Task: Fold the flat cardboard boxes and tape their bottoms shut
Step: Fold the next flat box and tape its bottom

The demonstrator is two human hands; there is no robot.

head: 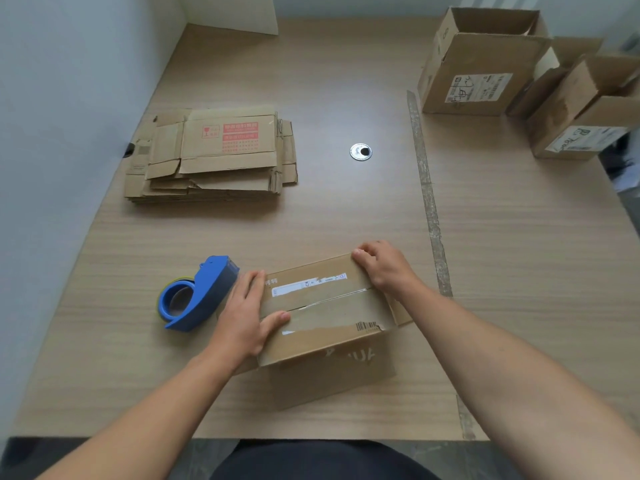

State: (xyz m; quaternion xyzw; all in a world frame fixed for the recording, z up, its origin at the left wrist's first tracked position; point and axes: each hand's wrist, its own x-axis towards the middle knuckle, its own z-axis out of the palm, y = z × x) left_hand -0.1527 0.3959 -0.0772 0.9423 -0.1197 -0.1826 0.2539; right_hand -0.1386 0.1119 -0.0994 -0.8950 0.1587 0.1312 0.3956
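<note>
Looks down on a wooden table (346, 209). Near 6 o'clock, finds a folded box (325, 306) standing bottom-up, with both bottom flaps closed to a centre seam. Lays the left hand (242, 317), fingers straight and flat, over the box's 9 o'clock end, with the thumb resting on top near the seam. Hooks the right hand (384, 268), fingers curled, over the box's 1 o'clock corner, seemingly holding the flaps down. Just beside the left hand, at 8 o'clock, leaves a blue tape dispenser (197, 296) lying untouched. Shows only worn, split tape along the seam; cannot tell for sure, but probably no fresh strip yet, so likely folded and not sealed. At 10 o'clock, well apart, keeps a stack of flat cardboard boxes (214, 157), several layers deep, waiting to be folded. At 1 to 2 o'clock, groups a large upright box (481, 71) and a smaller upright box (581, 109) with open tops, apparently finished. Judging by this: some boxes done, one mid-way, much of the pile left.
</note>
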